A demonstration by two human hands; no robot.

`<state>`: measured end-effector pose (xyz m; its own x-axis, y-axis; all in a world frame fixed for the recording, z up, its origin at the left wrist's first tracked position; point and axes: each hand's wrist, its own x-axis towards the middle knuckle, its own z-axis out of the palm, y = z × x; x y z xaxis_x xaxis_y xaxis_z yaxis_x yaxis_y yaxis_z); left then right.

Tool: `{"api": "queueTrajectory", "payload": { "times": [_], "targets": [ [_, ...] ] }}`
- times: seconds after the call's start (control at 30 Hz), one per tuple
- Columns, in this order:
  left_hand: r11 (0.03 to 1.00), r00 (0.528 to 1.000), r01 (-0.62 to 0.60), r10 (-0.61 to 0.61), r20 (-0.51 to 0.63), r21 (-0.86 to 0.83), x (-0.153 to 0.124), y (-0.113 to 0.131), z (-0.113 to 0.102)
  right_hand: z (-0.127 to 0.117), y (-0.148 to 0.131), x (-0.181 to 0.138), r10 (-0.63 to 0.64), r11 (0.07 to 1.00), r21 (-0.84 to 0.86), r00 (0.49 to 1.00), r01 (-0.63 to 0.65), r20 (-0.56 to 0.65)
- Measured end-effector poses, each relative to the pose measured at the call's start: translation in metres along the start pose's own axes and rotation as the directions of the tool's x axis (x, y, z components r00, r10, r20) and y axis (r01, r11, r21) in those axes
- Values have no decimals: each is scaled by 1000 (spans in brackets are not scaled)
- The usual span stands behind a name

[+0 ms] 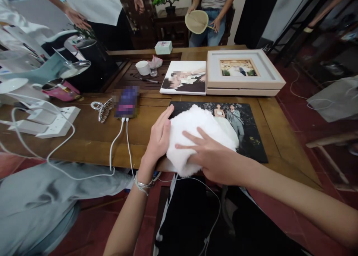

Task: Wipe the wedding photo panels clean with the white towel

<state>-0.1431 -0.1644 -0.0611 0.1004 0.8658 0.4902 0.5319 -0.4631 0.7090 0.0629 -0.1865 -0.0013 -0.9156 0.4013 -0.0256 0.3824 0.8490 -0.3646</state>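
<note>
A glossy dark photo panel (254,136) showing a couple lies on the wooden table in front of me. A fluffy white cloth (181,129) is bunched over its left part and hangs past the near edge. My right hand (209,155) presses on the cloth with some fingers spread, while its lower fingers sink into the folds. At the panel's left edge rests my left hand (160,136), fingers straight and close together, touching the panel's side and the cloth's border. The cloth hides the panel's lower left portion.
Beyond the panel are a white photo print (179,71) and framed pictures (243,82). To the left lie a phone (127,101) with cables, a hair claw (104,110) and a power strip (60,118). A person opposite holds a round fan (197,22).
</note>
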Motion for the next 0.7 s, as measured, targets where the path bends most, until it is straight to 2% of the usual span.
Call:
{"api": "queueTrajectory", "payload": {
  "times": [0.07, 0.17, 0.23, 0.33, 0.43, 0.53, 0.7],
  "targets": [
    [1000, 1000, -10, 10, 11, 3, -1, -2, 1, -6, -9, -12, -28, 997, 73, 998, 24, 49],
    [998, 996, -14, 9, 94, 58, -1, -4, 3, -22, -5, -33, 65, 986, 145, 993, -79, 103],
    [994, 987, -24, 7, 160, 105, -1, -5, 4, -33, 10, -42, 180, 973, 126, 977, -194, 110],
    [990, 980, -40, 13, 198, 133, 0, -6, 5, -44, 40, -43, 316, 947, 40, 947, -319, 52],
    [990, 980, -48, 20, 200, 135, 0, -6, 6, -45, 67, -23, 333, 943, 57, 940, -329, -79],
    [988, 980, -51, 22, 199, 144, 0, -6, 6, -37, 79, 13, 294, 954, 129, 929, -271, -224],
    [985, 982, -26, -6, 186, 171, 1, -6, 5, -19, 80, 63, 172, 983, 116, 945, -145, -276]
  ]
}}
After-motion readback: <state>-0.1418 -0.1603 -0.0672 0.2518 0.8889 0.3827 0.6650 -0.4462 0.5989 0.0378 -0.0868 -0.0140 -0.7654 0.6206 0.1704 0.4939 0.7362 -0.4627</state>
